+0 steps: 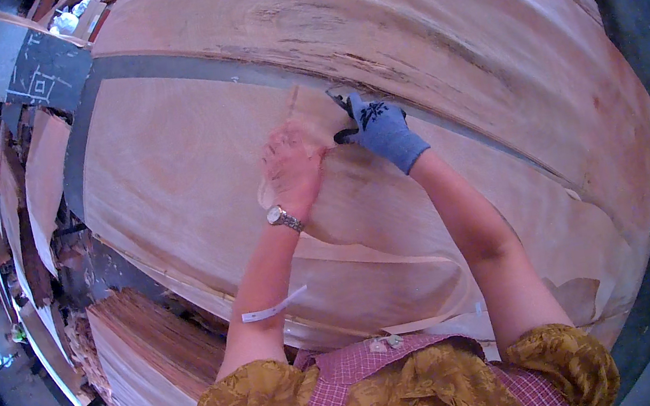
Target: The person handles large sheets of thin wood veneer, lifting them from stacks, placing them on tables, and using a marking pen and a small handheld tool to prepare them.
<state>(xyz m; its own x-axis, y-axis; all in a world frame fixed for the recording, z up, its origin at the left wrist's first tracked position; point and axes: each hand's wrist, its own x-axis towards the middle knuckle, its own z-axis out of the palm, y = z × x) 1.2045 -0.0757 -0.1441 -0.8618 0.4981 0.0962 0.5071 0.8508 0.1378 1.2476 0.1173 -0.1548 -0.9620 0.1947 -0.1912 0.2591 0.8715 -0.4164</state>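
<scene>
A pale, pinkish-brown wood veneer sheet (169, 158) lies in front of me. My left hand (295, 166), bare with a wristwatch (284, 218), rests flat on it, fingers stretched out and slightly blurred. Under and beside its fingertips is a smaller, lighter veneer piece (314, 111). Just to the right, my right hand (378, 129) wears a blue-grey glove with dark fingertips. Its fingers are closed around a small, thin, dark tool (338, 100), which points away from me at the sheet's far edge. The glove hides most of the tool, so its kind is unclear.
A large, wavy veneer stack (415, 16) lies beyond a grey strip (181, 65). Veneer scraps (48, 184) and another stack (155, 351) stand at the left. Loose veneer edges (578, 292) curl at the near right. A paper strip (273, 306) sticks to my left forearm.
</scene>
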